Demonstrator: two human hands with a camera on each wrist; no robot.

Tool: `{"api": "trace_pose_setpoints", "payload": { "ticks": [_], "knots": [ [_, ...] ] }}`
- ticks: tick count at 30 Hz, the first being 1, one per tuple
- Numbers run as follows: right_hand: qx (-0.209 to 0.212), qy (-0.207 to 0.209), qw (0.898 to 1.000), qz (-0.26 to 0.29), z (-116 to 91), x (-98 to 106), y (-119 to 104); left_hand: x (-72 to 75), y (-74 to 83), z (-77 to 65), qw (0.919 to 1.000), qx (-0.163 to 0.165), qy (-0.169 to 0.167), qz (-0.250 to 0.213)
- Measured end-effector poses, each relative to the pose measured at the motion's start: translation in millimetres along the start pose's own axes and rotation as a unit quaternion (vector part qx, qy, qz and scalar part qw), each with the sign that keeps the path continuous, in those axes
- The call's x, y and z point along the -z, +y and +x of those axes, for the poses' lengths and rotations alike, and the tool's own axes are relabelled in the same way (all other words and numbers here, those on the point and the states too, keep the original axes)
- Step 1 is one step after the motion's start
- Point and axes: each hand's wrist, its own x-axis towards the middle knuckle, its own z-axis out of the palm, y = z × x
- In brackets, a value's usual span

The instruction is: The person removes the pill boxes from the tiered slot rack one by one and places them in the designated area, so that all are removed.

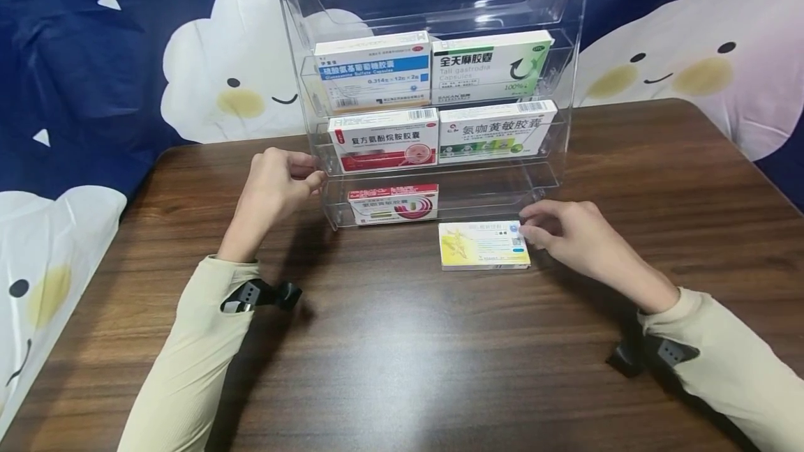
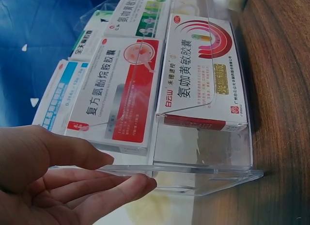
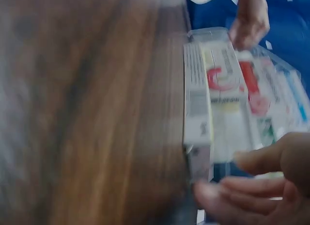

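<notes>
So my left hand (image 1: 279,180) has the left side of the clear rack (image 1: 484,202) pinched: thumb on the inner side of the panel, fingers bent along the outer side, only a thin gap between them. It's down low, about where the red-and-white box (image 1: 386,141) sits.

My right hand (image 1: 571,232) is at the right end of the yellow box (image 1: 480,246), thumb and fingers half open, bent around that corner. I honestly can't tell if I've got a proper grip on it or am just touching it, since my right wrist cam is a blurry mess. The fingertips are also right by the rack's front corner, no clue if they touch that.

The yellow box is face up just in front of the bottom tier, toward the right. Can't tell if it's flat on the table (image 1: 377,340) or slightly off it.

In the rack, the pink-ring box (image 1: 396,206) leans in the bottom tier, on the left. One tier up, the red-and-white box is on the left with the green-striped box (image 1: 496,134) next to it. Above those, the blue-banded box (image 1: 373,75) is on the left and the arrow box (image 1: 493,68) on the right. Blue cloud-print cloth (image 1: 50,124) hangs behind everything.
</notes>
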Motion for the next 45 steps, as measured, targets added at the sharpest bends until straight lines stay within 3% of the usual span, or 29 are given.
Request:
{"api": "trace_pose_setpoints", "payload": {
  "ticks": [2, 4, 7, 10, 20, 30, 45],
  "knots": [
    [0.067, 0.034, 0.996, -0.055, -1.8, -2.0, -7.4, 1.1, -0.3, -0.3, 1.0000, -0.003, 0.005, 0.005],
    [0.141, 0.041, 0.985, -0.086, -3.3, -4.3, -14.0, 1.8, -0.7, -0.5, 0.9999, -0.006, 0.010, 0.008],
    [0.229, 0.012, 0.966, -0.116, -4.4, -9.2, -20.7, 2.3, -1.7, -0.6, 0.9999, -0.008, 0.014, 0.005],
    [0.265, -0.019, 0.953, -0.144, -5.3, -13.7, -23.6, 1.8, -2.8, -0.5, 0.9999, -0.007, 0.012, -0.003],
    [0.277, -0.028, 0.946, -0.166, -7.4, -17.5, -23.0, 1.2, -3.6, 0.2, 0.9999, -0.008, 0.007, -0.012],
    [0.291, -0.008, 0.945, -0.150, -6.0, -18.8, -18.8, 0.0, -3.3, 1.6, 0.9996, -0.018, 0.011, -0.016],
    [0.298, -0.001, 0.943, -0.150, 2.8, -20.0, -12.9, -0.3, -2.0, 0.4, 0.9999, -0.007, 0.001, -0.012]
  ]
}}
